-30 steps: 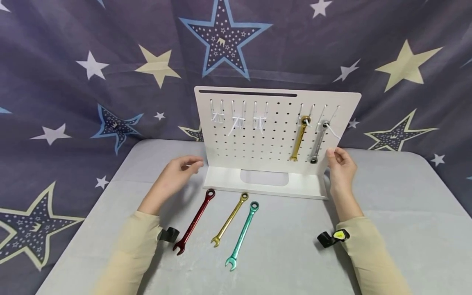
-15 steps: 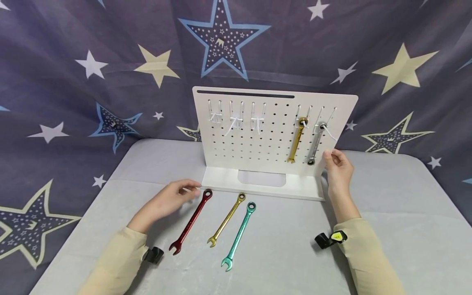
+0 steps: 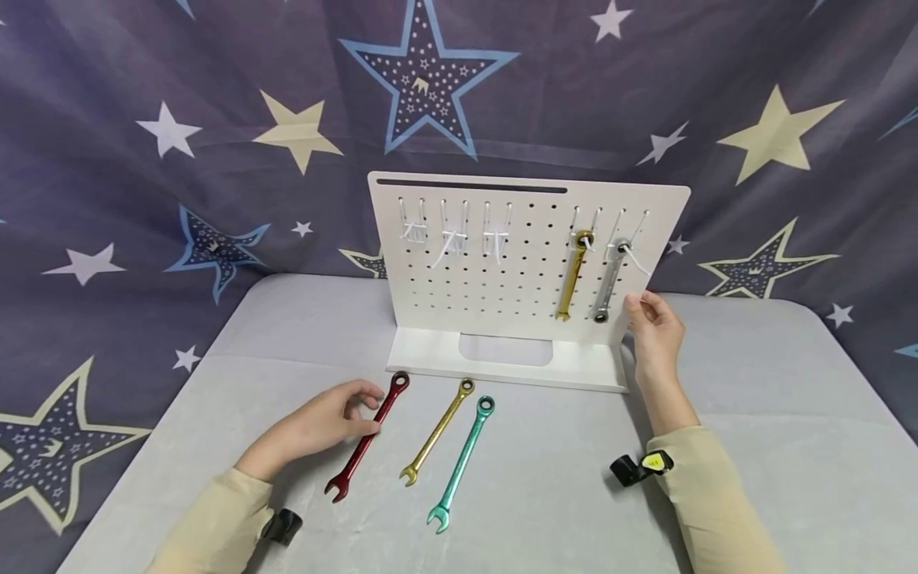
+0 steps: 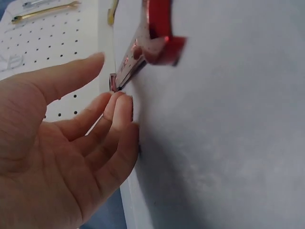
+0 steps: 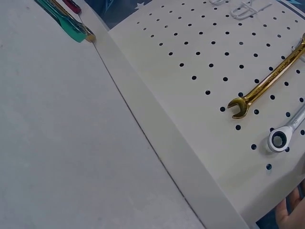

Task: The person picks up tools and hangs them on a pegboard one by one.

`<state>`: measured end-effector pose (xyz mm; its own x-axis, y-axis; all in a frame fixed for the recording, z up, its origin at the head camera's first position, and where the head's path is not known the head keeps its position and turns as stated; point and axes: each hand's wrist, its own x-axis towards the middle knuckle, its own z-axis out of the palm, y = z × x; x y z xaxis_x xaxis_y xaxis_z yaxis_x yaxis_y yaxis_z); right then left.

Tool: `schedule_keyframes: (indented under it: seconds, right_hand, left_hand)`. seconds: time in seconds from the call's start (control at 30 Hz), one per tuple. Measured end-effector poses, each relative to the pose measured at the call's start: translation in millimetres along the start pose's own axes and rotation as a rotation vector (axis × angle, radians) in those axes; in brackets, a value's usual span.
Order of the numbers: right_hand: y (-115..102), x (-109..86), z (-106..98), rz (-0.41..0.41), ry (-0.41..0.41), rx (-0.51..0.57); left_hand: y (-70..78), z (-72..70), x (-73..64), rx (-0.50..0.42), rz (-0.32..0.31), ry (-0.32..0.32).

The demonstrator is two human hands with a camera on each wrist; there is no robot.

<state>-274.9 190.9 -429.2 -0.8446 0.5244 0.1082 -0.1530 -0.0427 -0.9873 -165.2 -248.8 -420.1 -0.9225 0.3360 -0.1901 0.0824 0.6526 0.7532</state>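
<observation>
On the table a dark red combination wrench [image 3: 366, 438] lies nearest my left hand [image 3: 326, 421]. The thumb tip overlaps its shaft in the head view; in the left wrist view the thumb and the relaxed fingers [image 4: 116, 152] stand apart, fingertips right by the wrench's ring end. My right hand [image 3: 656, 339] pinches the right edge of a white pegboard [image 3: 473, 291] between thumb and fingers. A gold wrench [image 3: 574, 279] and a silver wrench [image 3: 612, 283] hang from hooks on that board. Side by side to the right of the red one lie a smaller gold wrench [image 3: 437, 433] and a green wrench [image 3: 462, 466].
Several white wire hooks [image 3: 453, 235] with nothing on them line the board's upper left. Its white base [image 3: 423, 351] stands on the grey tabletop [image 3: 545, 478], just behind the loose wrenches. A star-patterned cloth [image 3: 237, 175] hangs behind the table.
My left hand has come down from beside the board's left edge toward me, to the red wrench. My right hand stays at the board's edge. The whole view has shifted slightly.
</observation>
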Motion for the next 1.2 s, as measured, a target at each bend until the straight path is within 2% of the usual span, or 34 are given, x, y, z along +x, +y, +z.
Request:
schedule_keyframes:
  seconds: [0.1,0.23,0.33,0.5,0.77,1.03,1.2]
  right_hand:
    - [1,1.0,0,-0.008,0.0,0.003]
    - [1,1.1,-1,-0.006,0.0,-0.031]
    - [1,0.2,-1,0.006,0.001,-0.028]
    - [2,0.0,0,0.009,-0.005,-0.011]
    - [-1,1.3,0,-0.006,-0.02,-0.073]
    - [-2,1.9,1,0.011,-0.018,-0.095]
    - [-1,0.9,0,0.011,-0.017,-0.101]
  left_hand:
    - [2.2,3.0,0.5,0.029,0.004,-0.005]
    - [6.0,6.8,0.7,0.096,-0.024,0.021]
    - [7.7,8.3,0.1,0.138,-0.056,0.038]
    - [11.0,10.7,-0.4,0.228,-0.072,0.065]
    - [16.7,12.3,3.2,0.319,-0.085,0.083]
    - [17.4,13.1,3.8,0.316,-0.097,0.067]
    - [13.3,12.0,1.8,0.261,-0.094,0.051]
